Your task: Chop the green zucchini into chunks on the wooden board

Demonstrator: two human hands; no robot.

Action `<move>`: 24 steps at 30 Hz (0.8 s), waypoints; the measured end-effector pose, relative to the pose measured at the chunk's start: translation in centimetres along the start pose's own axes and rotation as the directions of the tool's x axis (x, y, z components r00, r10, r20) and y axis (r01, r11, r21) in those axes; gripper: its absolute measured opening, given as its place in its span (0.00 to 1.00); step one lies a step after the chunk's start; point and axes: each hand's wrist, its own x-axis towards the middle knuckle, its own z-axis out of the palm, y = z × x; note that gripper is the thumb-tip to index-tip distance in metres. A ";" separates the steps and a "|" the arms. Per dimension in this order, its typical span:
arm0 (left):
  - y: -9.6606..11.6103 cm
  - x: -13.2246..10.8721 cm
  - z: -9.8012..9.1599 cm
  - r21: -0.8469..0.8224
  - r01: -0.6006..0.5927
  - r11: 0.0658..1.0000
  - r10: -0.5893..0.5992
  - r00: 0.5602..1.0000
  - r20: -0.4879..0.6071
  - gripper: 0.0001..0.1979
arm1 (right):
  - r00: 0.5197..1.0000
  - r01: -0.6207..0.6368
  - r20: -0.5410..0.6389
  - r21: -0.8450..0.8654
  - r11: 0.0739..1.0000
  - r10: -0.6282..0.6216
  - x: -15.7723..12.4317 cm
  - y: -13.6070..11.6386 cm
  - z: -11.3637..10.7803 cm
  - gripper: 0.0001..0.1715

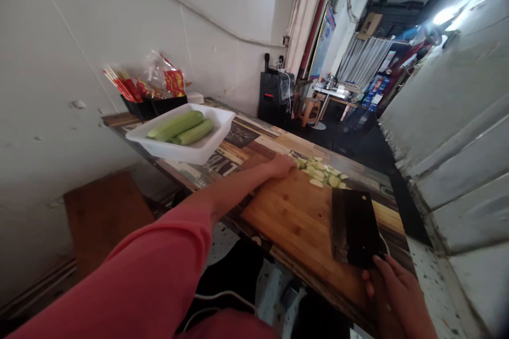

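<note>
My right hand (pixel 400 288) is closed around the wooden handle of a cleaver (pixel 361 228). The broad black blade lies over the right part of a wooden cutting board (pixel 288 212). At the board's far left corner, my left hand (pixel 283 166) is beside a pile of pale green zucchini slices (pixel 321 170); its fingers are mostly turned away from view, so their grip is unclear. The slices lie along the far edge of the board. To the left, a white plastic tray (pixel 207 148) holds whole zucchini (pixel 177 124).
A patterned table (pixel 246 151) bears the board and tray. Behind the tray are black holders (pixel 170 105) with red-wrapped chopsticks and packets. A black speaker (pixel 277 92) stands past the table. Walls rise at left and right; a stool (pixel 309 110) is farther back.
</note>
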 end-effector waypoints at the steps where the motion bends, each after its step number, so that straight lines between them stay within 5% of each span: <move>1: 0.3 -0.4 -0.2 0.015 -0.009 1.000 0.009 1.000 0.013 0.22 | 0.998 -0.044 0.036 0.026 0.999 0.043 0.0 0.2 -0.3 0.29; 5: 2.2 -1.7 -1.1 0.111 -0.050 0.993 0.057 0.996 -0.067 0.21 | 0.993 -0.102 0.066 0.067 0.993 0.097 0.0 0.7 -1.0 0.28; 8: 4.3 -1.1 -1.1 0.087 -0.199 0.976 0.209 0.971 -0.118 0.20 | 0.994 -0.100 0.060 0.071 0.992 0.096 0.1 1.0 -1.0 0.27; 14: 6.8 2.8 -0.9 0.043 -0.387 0.921 0.384 0.921 0.062 0.14 | 0.998 -0.030 0.059 0.045 0.999 0.028 0.0 1.0 -0.6 0.28; 19: 6.3 4.6 -1.3 0.053 -0.320 0.946 0.314 0.944 0.104 0.14 | 0.997 -0.030 0.073 0.062 0.998 0.025 -0.2 0.5 -0.4 0.27; 24: 4.2 4.7 -1.7 -0.235 -0.094 0.967 0.102 0.994 0.023 0.10 | 0.998 0.005 0.062 -0.026 1.000 -0.003 0.2 1.1 -0.7 0.29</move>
